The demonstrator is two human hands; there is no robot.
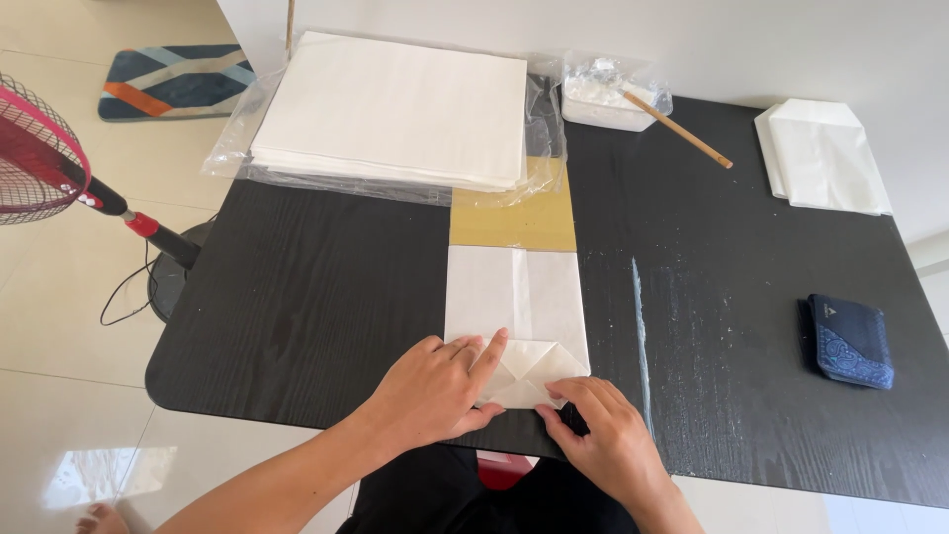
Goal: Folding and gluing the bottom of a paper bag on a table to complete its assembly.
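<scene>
While both hands press on it, the folded paper bag (516, 321) lies flat at the near edge of the black table (316, 297). Left hand (435, 386) flat on bag's bottom fold, fingers spread, gripping nothing. Right hand (603, 430) pinches bag's near right corner with curled fingertips. Beyond the bag, a tan cardboard strip (514, 220) touches its far end. Further beyond, a white paper stack (395, 109) on clear plastic. Far right of bag: white tub (603, 99) with a wooden stick (682, 131), more folded bags (822, 156). Right of bag, well apart: blue wallet (850, 341).
</scene>
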